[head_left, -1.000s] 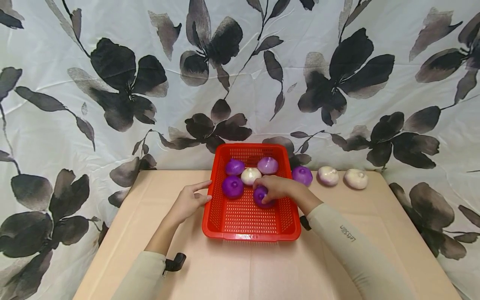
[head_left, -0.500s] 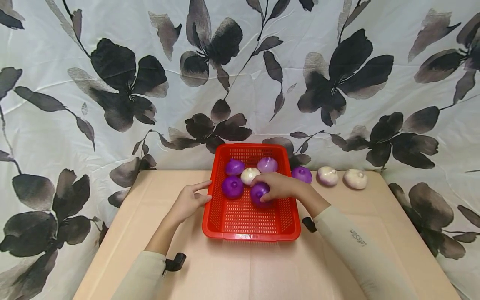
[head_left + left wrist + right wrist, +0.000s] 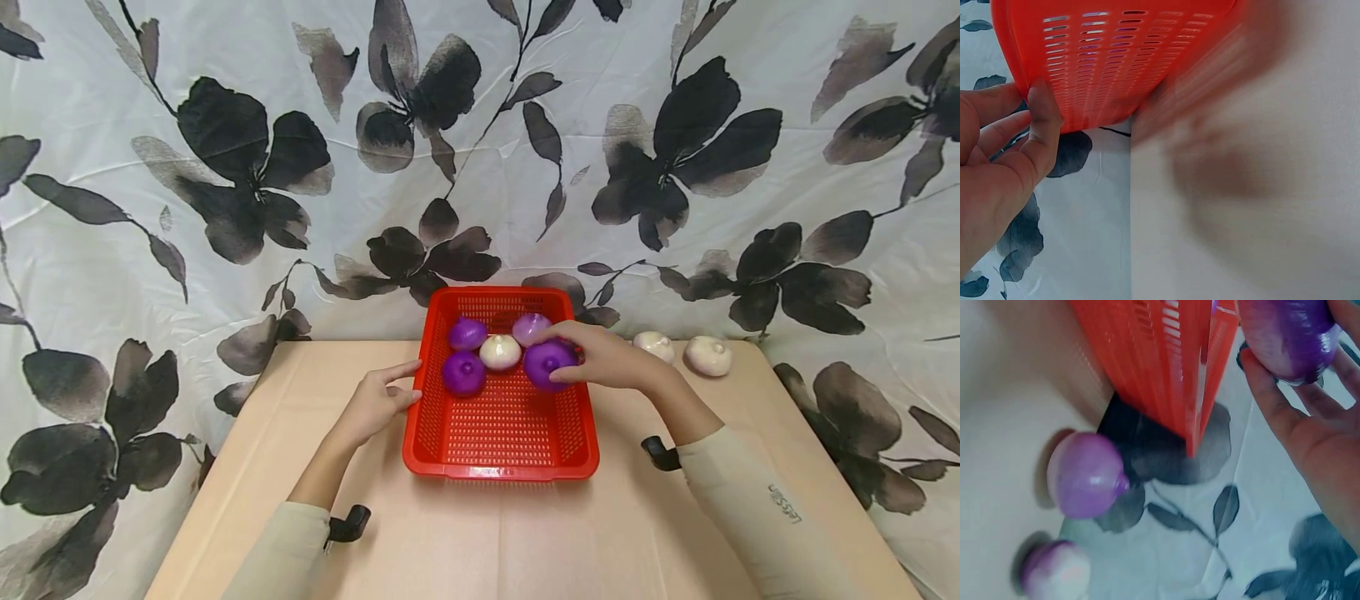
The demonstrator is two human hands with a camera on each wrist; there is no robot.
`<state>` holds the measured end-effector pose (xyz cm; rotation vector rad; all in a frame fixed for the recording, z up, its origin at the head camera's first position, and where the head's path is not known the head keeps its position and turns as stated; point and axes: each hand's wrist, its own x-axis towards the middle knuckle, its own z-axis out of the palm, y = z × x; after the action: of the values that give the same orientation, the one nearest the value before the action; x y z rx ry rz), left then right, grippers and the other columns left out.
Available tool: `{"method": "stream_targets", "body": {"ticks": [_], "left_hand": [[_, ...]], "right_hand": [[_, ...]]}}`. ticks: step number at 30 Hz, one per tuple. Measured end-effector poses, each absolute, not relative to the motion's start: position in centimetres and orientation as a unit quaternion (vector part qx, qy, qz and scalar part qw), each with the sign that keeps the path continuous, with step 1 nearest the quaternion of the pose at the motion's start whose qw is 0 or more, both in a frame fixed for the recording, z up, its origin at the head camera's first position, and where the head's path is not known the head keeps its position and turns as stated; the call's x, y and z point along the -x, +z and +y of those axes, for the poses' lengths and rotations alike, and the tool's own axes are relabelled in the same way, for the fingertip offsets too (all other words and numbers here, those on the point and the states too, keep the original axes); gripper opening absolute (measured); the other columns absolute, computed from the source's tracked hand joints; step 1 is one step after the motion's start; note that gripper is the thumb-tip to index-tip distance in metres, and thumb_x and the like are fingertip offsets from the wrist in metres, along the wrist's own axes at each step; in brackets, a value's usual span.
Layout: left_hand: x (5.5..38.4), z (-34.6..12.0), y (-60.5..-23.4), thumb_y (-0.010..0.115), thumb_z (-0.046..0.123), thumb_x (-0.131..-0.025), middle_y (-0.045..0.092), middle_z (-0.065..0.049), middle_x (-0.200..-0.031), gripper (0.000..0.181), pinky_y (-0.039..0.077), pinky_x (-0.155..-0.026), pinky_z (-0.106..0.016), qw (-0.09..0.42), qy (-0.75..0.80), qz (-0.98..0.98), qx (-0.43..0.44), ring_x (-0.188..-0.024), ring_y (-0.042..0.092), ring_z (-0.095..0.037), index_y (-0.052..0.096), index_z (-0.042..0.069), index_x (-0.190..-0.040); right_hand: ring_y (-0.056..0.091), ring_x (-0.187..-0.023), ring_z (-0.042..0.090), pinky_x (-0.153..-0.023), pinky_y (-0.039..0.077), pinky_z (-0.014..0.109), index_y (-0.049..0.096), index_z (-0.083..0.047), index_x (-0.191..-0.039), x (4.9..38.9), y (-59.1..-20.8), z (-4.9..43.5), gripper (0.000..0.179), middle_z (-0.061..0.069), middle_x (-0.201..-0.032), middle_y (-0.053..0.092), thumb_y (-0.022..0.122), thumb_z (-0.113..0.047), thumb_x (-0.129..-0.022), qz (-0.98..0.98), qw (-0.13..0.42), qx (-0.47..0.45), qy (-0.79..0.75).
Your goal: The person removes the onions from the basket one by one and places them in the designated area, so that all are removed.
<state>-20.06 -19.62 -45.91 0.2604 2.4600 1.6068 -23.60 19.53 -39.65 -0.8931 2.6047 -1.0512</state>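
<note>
My right hand (image 3: 600,354) grips a purple onion (image 3: 550,364) above the right side of the red plastic basket (image 3: 498,472). The right wrist view has this held onion (image 3: 1291,334) at its top right, thumb and fingers around it. At the basket's left rim, my left hand (image 3: 375,407) rests its fingertips with the fingers fairly straight; the left wrist view has that hand (image 3: 1013,137) against the perforated wall. Inside the basket sit a dark purple onion (image 3: 463,373), another purple onion (image 3: 468,333), a white onion (image 3: 500,352) and a pale purple onion (image 3: 531,328).
Right of the basket, two whitish onions (image 3: 708,356) stand on the beige table (image 3: 495,533). A purple onion (image 3: 1087,475) beside the basket is hidden behind my right hand in the head view. A floral cloth (image 3: 540,208) hangs along the table's back edge.
My right hand has lifted the purple onion from the basket's middle and carried it up and to the right. My left hand and the basket have stayed in place.
</note>
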Motion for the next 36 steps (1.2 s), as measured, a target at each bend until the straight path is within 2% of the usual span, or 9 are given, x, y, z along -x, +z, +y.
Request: {"method": "stream_targets", "body": {"ticks": [6,12,15,18,27,34,36], "left_hand": [[20.0,-19.6,-46.0,0.067,-0.002,-0.096,0.06,-0.024,-0.142,0.058,0.064,-0.078,-0.031,0.096,0.545,0.829,-0.086,-0.09,0.077,-0.027,0.051,0.003,-0.151],[20.1,-19.6,-46.0,0.067,-0.002,-0.095,0.059,-0.024,-0.145,0.058,0.063,-0.077,-0.03,0.092,0.545,0.829,-0.087,-0.088,0.077,-0.023,0.051,0.003,-0.151],[20.1,-19.7,-46.1,0.067,-0.003,-0.095,0.057,-0.025,-0.146,0.058,0.063,-0.076,-0.028,0.09,0.547,0.827,-0.094,-0.086,0.076,-0.02,0.051,0.002,-0.151],[20.2,-19.8,-46.2,0.067,-0.004,-0.095,0.056,-0.026,-0.146,0.058,0.063,-0.075,-0.028,0.091,0.552,0.823,-0.094,-0.085,0.076,-0.019,0.052,0.001,-0.15],[20.0,-19.7,-46.0,0.067,-0.003,-0.095,0.056,-0.024,-0.147,0.058,0.063,-0.077,-0.029,0.093,0.554,0.822,-0.088,-0.092,0.077,-0.032,0.052,0.002,-0.151],[19.9,-19.7,-46.0,0.066,-0.002,-0.096,0.055,-0.026,-0.147,0.058,0.064,-0.078,-0.03,0.092,0.556,0.82,-0.093,-0.097,0.075,-0.038,0.05,0.001,-0.152],[19.9,-19.7,-46.1,0.066,-0.003,-0.096,0.055,-0.026,-0.147,0.058,0.064,-0.078,-0.03,0.091,0.558,0.82,-0.092,-0.099,0.075,-0.04,0.05,0.002,-0.151]], "right_hand": [[0.063,-0.12,0.034,-0.097,0.059,0.049,0.059,-0.018,-0.139,22.8,-40.3,22.5,0.055,0.011,-0.135,0.06,0.082,-0.023,-0.089,0.866,0.073,0.262,-0.42],[0.064,-0.118,0.037,-0.093,0.059,0.03,0.056,-0.013,-0.142,22.0,-40.8,25.5,0.055,0.014,-0.137,0.06,0.079,-0.018,-0.092,0.859,0.034,0.241,-0.45],[0.064,-0.118,0.04,-0.091,0.057,0.022,0.055,-0.01,-0.142,21.6,-41.4,26.9,0.053,0.016,-0.14,0.057,0.077,-0.014,-0.094,0.853,0.037,0.23,-0.467],[0.063,-0.12,0.043,-0.09,0.056,0.019,0.054,-0.008,-0.143,21.2,-42.2,28.2,0.053,0.018,-0.142,0.054,0.075,-0.012,-0.095,0.85,0.042,0.222,-0.476],[0.06,-0.124,0.05,-0.092,0.053,0.015,0.053,-0.002,-0.144,21.0,-45.4,30.3,0.052,0.022,-0.146,0.048,0.073,-0.011,-0.097,0.853,0.049,0.207,-0.476],[0.062,-0.122,0.045,-0.091,0.054,0.019,0.054,-0.003,-0.144,21.5,-48.1,30.5,0.053,0.024,-0.142,0.054,0.074,-0.016,-0.096,0.866,0.06,0.189,-0.459],[0.061,-0.122,0.044,-0.092,0.055,0.024,0.054,-0.002,-0.143,21.6,-48.7,30.4,0.054,0.023,-0.141,0.055,0.074,-0.017,-0.096,0.872,0.06,0.189,-0.448]]}}
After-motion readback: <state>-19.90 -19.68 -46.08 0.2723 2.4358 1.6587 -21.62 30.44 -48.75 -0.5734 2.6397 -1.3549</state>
